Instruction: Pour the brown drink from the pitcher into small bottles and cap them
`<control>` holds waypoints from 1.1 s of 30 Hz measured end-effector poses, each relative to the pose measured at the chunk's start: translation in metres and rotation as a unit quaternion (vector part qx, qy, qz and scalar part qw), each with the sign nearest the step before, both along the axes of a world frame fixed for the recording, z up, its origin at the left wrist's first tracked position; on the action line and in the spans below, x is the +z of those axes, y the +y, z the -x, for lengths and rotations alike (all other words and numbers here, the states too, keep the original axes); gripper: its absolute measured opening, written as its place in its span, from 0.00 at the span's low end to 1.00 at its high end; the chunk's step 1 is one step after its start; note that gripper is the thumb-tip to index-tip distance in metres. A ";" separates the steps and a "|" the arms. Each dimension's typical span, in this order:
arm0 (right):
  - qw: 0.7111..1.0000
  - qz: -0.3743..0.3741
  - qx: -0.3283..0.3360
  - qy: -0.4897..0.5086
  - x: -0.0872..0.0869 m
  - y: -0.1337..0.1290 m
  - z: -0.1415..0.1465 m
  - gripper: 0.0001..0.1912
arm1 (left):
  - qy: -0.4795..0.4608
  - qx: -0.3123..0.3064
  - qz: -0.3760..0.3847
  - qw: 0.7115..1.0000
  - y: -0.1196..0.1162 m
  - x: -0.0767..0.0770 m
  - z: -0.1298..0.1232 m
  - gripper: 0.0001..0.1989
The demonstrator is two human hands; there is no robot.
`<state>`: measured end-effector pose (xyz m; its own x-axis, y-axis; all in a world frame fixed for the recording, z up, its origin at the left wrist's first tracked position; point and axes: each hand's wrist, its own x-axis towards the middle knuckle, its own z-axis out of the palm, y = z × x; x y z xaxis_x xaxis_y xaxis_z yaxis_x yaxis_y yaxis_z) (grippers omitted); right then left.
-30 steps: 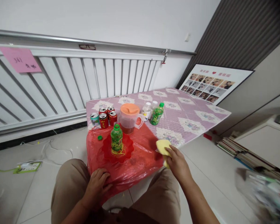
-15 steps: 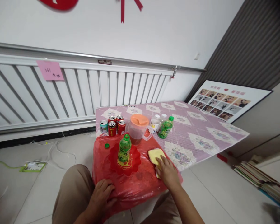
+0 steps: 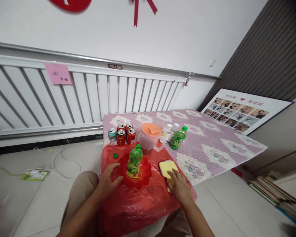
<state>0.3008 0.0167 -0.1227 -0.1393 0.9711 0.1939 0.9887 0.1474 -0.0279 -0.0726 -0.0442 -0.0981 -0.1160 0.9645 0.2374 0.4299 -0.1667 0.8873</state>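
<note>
An uncapped green bottle (image 3: 135,159) stands upright on a red scalloped tray (image 3: 147,171), which lies on red plastic sheeting (image 3: 148,205). My left hand (image 3: 110,180) is raised at the tray's left edge, thumb and fingers apart, holding nothing. On the right, my right hand (image 3: 179,186) rests with spread fingers on a folded yellow cloth (image 3: 168,168); part of the cloth is hidden beneath it. A green cap (image 3: 115,155) lies left of the bottle. Behind the tray is a clear pitcher (image 3: 146,141) with an orange lid (image 3: 151,128).
Several drink cans (image 3: 121,137) stand at the back left. A capped green bottle (image 3: 178,138) and two white-capped bottles (image 3: 166,133) are right of the pitcher, on a flowered cloth (image 3: 212,141). A white radiator (image 3: 130,92) runs behind.
My left hand has lifted from the sheeting's front edge and moved forward toward the bottle, its fingers opening. My right hand remains on the yellow cloth. The whole view has shifted slightly.
</note>
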 end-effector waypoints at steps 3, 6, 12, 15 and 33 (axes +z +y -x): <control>1.000 -0.004 -0.004 0.003 -0.004 0.001 -0.002 0.20 | -0.006 -0.052 -0.001 0.999 0.038 0.016 -0.004 0.33; 1.000 -0.016 -0.006 0.018 -0.009 0.002 -0.005 0.19 | -0.002 -0.104 -0.014 0.994 0.065 0.021 -0.011 0.40; 0.996 -0.004 0.033 0.077 -0.014 0.004 -0.017 0.25 | -0.014 -0.186 0.035 0.982 0.087 0.015 -0.021 0.48; 0.992 0.022 0.040 0.121 -0.005 0.006 -0.025 0.31 | -0.036 -0.227 0.048 0.972 0.091 0.014 -0.024 0.45; 0.758 0.073 -0.062 0.645 0.103 0.123 0.077 0.32 | 0.026 -0.202 0.034 0.978 0.098 0.009 -0.022 0.35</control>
